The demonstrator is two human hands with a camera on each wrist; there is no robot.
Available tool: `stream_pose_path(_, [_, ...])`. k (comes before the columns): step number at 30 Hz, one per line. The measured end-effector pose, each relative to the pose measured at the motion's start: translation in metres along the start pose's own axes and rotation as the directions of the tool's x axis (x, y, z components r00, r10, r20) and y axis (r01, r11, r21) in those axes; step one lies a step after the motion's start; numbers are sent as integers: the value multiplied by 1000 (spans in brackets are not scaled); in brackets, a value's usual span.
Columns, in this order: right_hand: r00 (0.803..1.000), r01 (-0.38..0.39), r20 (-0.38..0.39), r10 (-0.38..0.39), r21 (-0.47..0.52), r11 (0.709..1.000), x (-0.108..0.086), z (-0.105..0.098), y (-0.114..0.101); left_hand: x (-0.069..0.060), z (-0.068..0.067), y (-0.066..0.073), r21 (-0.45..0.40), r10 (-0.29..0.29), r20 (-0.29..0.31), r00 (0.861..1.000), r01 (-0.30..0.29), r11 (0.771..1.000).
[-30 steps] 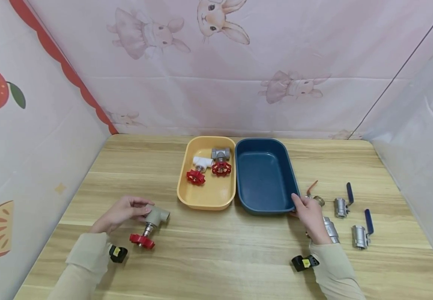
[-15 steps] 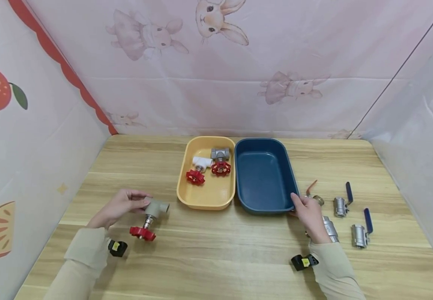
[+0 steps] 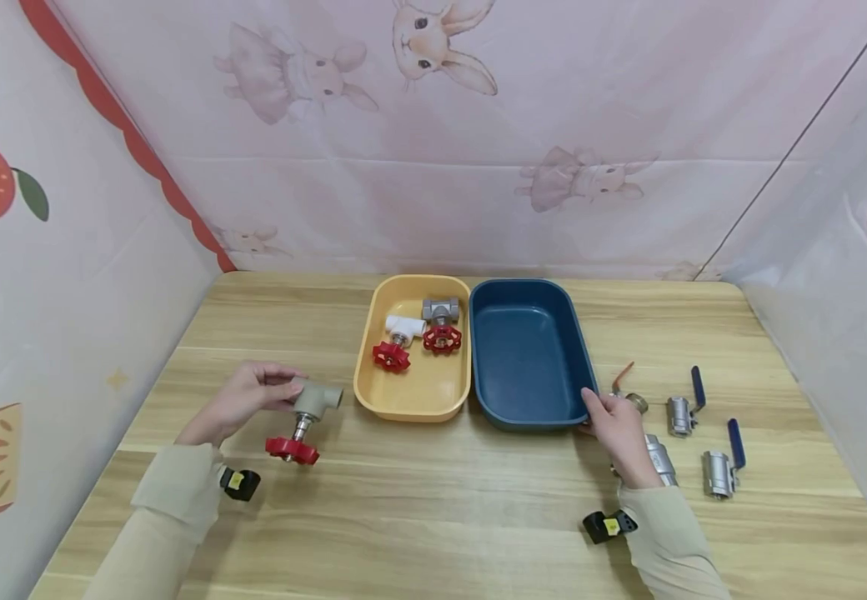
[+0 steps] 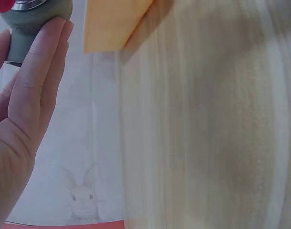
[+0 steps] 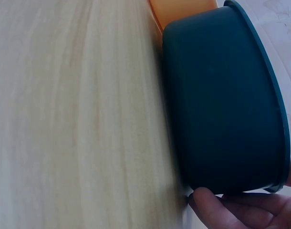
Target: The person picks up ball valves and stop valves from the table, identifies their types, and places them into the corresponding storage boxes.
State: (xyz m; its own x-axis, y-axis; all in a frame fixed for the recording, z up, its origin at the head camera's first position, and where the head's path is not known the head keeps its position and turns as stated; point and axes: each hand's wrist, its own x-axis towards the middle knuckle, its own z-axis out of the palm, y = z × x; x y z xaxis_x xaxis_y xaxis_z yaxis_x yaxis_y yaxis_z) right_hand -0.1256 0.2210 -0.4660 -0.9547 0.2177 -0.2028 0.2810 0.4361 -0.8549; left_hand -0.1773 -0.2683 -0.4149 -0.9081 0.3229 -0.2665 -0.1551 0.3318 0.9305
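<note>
A grey-green plastic stop valve (image 3: 315, 402) with a red handwheel hangs above the table at the left. My left hand (image 3: 252, 395) pinches one end of its body between thumb and fingers, and the left wrist view shows the same grey-green body (image 4: 33, 24) at the fingertips. At the near right corner of the blue tray (image 3: 529, 422), my right hand (image 3: 617, 429) grips the rim and outer wall. In the right wrist view, fingers (image 5: 212, 210) lie against the tray's lower side. Nothing lies in the blue tray.
Left of the blue tray, touching it, stands a yellow tray (image 3: 411, 402) with a white valve (image 3: 405, 327) and a metal valve (image 3: 441, 312), both red-wheeled. Ball valves (image 3: 679, 415) (image 3: 719, 473) with blue levers lie right; a brass one (image 3: 636, 402) and a silver fitting (image 3: 660, 458) sit beside my right hand.
My left hand has lifted the grey-green stop valve up and slightly away from me, off its earlier spot. The right hand stays on the blue tray's corner.
</note>
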Motion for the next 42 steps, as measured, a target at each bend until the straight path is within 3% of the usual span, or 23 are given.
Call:
stream_pose_path(13, [999, 8, 38, -10, 50, 999, -1, 0, 0, 9, 5, 14, -23, 39, -47, 998, -40, 999])
stream_pose_path(25, [999, 12, 42, -14, 57, 998, 0, 1, 1, 22, 17, 26, -66, 23, -82, 996, -28, 997])
stream_pose_path(42, [999, 17, 31, -19, 49, 999, 0, 1, 2, 57, 48, 37, -133, 37, -94, 995, -49, 990])
